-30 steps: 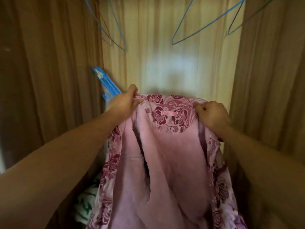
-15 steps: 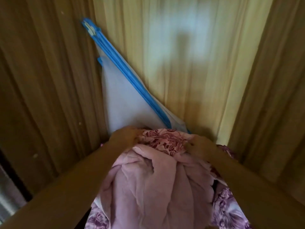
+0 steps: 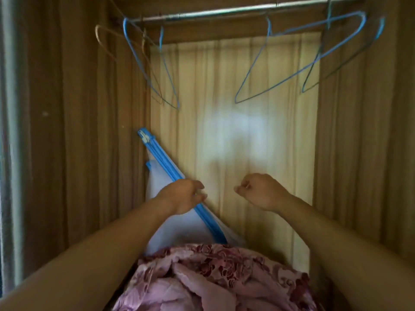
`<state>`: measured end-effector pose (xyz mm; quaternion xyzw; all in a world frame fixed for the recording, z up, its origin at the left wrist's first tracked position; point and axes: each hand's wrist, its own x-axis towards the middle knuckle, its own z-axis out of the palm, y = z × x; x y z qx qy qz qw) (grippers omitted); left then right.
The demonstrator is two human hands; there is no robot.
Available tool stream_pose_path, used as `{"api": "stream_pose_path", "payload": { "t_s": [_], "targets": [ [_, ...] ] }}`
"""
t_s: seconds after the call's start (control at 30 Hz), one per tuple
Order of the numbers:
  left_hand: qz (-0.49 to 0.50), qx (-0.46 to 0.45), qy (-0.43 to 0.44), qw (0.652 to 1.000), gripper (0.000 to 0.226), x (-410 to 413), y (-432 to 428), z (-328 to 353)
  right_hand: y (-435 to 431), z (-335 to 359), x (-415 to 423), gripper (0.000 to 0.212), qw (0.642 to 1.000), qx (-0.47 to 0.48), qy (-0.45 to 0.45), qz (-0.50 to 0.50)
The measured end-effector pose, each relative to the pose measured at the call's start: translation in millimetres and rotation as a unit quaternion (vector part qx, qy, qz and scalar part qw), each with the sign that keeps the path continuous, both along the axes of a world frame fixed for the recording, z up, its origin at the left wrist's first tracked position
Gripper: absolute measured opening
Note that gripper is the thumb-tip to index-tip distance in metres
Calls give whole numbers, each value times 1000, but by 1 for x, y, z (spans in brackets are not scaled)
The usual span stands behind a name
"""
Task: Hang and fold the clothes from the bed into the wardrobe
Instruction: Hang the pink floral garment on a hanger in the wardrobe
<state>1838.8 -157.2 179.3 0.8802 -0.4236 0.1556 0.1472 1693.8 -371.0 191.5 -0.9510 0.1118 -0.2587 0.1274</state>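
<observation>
A pink garment with a dark red rose pattern [image 3: 215, 274] lies bunched in a heap low inside the wardrobe, just in front of me. Both my hands are raised above it and touch nothing. My left hand [image 3: 183, 196] hovers with loosely bent fingers in front of a blue zipper strip. My right hand [image 3: 261, 190] is curled into a loose fist and holds nothing. A metal rail [image 3: 247, 9] runs across the top, with empty blue wire hangers on the right [image 3: 294, 61] and on the left [image 3: 143, 61].
A white storage bag with a blue zipper edge [image 3: 161, 160] leans against the wardrobe's back left corner, behind the garment. Brown wooden walls close in on the left [image 3: 74, 131] and right [image 3: 359, 142]. The pale back panel [image 3: 242, 131] is bare.
Both hands let go of the pink garment's collar after lowering it into the wardrobe, and have risen. The view has tilted up, so the rail and hangers show.
</observation>
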Motion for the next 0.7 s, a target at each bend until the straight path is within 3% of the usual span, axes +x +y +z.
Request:
{"api": "stream_pose_path", "payload": {
  "t_s": [0.27,0.33,0.37,0.43,0.5,0.6,0.7],
  "targets": [
    [-24,-97,-100,990,43,-36,8,140,8,140,-39,57,982,-58,-146,-104],
    [-19,-109,-116,987,43,-39,10,157,4,155,-50,60,975,9,-179,-129],
    [-17,-112,-122,986,43,-40,11,162,2,159,-54,60,967,93,-204,-120],
    [-16,-113,-130,985,44,-40,13,166,1,163,-64,68,917,284,-272,-61],
    [-22,-112,-128,985,45,-40,15,166,1,170,-72,80,851,363,-379,8],
    [-26,-111,-132,985,44,-41,14,169,9,194,-85,73,775,372,-503,88],
    [-30,-113,-143,983,41,-45,12,172,19,218,-96,54,746,343,-564,92]
  ]
}}
